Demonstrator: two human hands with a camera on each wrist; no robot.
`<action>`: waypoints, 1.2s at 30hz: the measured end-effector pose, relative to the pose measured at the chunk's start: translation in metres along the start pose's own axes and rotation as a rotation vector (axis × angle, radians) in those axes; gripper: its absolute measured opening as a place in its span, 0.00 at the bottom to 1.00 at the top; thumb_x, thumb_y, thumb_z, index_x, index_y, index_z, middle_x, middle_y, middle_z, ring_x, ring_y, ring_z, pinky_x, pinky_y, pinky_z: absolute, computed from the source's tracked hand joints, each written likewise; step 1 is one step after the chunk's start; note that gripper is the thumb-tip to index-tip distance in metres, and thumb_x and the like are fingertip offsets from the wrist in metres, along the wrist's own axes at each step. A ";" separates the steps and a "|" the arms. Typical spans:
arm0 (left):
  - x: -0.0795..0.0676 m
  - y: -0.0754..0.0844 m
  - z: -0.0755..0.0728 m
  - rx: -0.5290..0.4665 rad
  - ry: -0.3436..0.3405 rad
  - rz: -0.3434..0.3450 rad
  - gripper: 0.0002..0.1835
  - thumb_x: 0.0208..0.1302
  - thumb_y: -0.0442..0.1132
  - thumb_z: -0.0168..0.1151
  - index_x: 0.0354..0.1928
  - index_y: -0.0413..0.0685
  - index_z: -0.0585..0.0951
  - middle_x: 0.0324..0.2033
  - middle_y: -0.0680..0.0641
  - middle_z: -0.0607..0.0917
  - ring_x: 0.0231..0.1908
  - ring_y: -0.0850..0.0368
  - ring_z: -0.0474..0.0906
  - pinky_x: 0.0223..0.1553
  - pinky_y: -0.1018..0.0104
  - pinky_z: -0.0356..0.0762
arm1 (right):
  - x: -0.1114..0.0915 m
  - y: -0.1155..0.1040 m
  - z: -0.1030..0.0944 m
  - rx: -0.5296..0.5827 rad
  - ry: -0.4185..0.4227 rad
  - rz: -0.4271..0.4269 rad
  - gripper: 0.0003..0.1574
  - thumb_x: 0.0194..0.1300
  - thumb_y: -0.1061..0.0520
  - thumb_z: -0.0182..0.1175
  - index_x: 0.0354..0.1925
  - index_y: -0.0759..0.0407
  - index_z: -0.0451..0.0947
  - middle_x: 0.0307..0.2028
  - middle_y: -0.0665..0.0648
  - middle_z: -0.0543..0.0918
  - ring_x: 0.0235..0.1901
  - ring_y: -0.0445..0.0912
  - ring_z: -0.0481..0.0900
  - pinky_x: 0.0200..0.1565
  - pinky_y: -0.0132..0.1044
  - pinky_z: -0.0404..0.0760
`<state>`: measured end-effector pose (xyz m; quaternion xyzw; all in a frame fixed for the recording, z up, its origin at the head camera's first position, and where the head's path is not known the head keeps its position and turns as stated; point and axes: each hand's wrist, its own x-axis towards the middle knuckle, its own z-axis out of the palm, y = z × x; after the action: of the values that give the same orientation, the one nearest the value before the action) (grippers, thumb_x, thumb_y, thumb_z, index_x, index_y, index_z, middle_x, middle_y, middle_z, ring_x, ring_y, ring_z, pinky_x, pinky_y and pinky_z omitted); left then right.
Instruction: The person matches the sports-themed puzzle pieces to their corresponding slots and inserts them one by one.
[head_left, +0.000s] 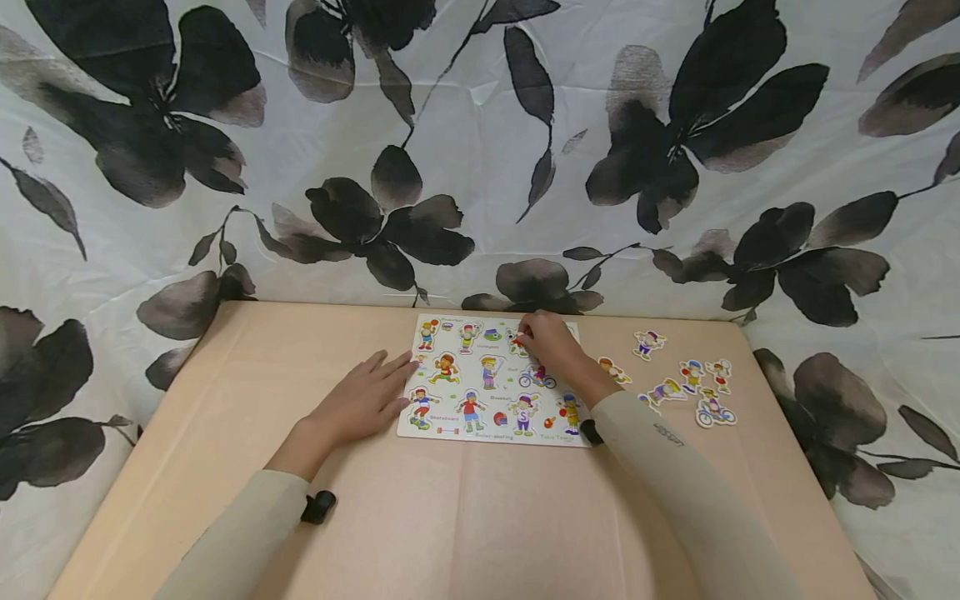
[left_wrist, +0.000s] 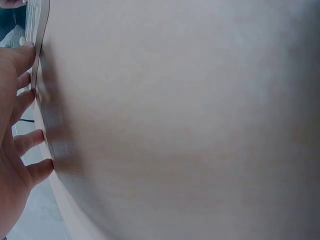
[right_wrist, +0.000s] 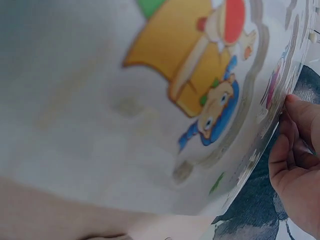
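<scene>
A white puzzle board (head_left: 547, 404) printed with sporty cartoon children lies near the back edge of the table. My left hand (head_left: 363, 393) rests at its left edge, fingers straight and spread; the left wrist view shows those fingertips (left_wrist: 42, 170) touching down along an edge. Over the board's upper right, my right hand (head_left: 558, 343) pinches a small colourful puzzle piece (head_left: 515, 343), mostly covered by the fingers. In the right wrist view, thumb and curled fingers of that hand (right_wrist: 300, 155) meet at the board's surface, and a blue-haired figure (right_wrist: 217, 110) sits inside a recessed outline.
Right of the board lie several loose pieces, among them a cyclist (head_left: 714, 411), a purple-capped figure (head_left: 648, 344) and one partly behind the right forearm (head_left: 615, 370). A floral cloth (head_left: 480, 125) hangs behind the table (head_left: 420, 517).
</scene>
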<state>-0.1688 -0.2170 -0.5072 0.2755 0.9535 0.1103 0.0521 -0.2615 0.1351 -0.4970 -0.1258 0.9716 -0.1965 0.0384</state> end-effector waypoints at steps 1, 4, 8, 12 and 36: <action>0.000 0.000 0.000 0.000 0.001 0.000 0.36 0.76 0.55 0.55 0.80 0.54 0.62 0.80 0.49 0.60 0.78 0.31 0.54 0.78 0.37 0.55 | 0.000 0.000 0.000 0.000 -0.004 0.000 0.10 0.73 0.54 0.66 0.43 0.60 0.85 0.37 0.56 0.81 0.36 0.47 0.75 0.37 0.36 0.78; 0.000 0.000 0.000 -0.004 0.002 -0.002 0.35 0.76 0.55 0.55 0.80 0.54 0.62 0.80 0.49 0.60 0.78 0.31 0.54 0.78 0.37 0.55 | 0.000 -0.001 0.000 0.013 -0.013 0.005 0.10 0.73 0.54 0.65 0.44 0.60 0.85 0.38 0.56 0.81 0.37 0.47 0.75 0.38 0.35 0.78; 0.000 0.001 -0.001 -0.004 -0.001 -0.004 0.36 0.76 0.55 0.55 0.80 0.53 0.62 0.80 0.49 0.61 0.78 0.32 0.54 0.78 0.37 0.55 | -0.001 -0.002 -0.001 0.037 -0.022 0.007 0.10 0.74 0.54 0.64 0.45 0.60 0.84 0.39 0.57 0.81 0.38 0.47 0.75 0.39 0.35 0.79; 0.001 0.000 -0.001 0.003 -0.006 -0.003 0.36 0.77 0.56 0.54 0.80 0.53 0.62 0.80 0.49 0.60 0.78 0.32 0.54 0.78 0.37 0.55 | -0.005 0.000 -0.004 0.071 -0.015 0.011 0.10 0.74 0.55 0.64 0.47 0.60 0.84 0.40 0.56 0.81 0.39 0.47 0.76 0.40 0.36 0.80; 0.001 0.001 0.000 0.002 -0.006 -0.008 0.36 0.76 0.55 0.55 0.81 0.54 0.62 0.80 0.48 0.60 0.78 0.31 0.54 0.77 0.36 0.55 | -0.065 0.054 -0.035 0.180 0.119 0.022 0.16 0.72 0.53 0.66 0.55 0.59 0.83 0.46 0.57 0.83 0.45 0.51 0.81 0.48 0.46 0.85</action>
<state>-0.1691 -0.2155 -0.5072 0.2720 0.9546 0.1082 0.0553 -0.2150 0.2135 -0.4847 -0.0992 0.9519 -0.2899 -0.0060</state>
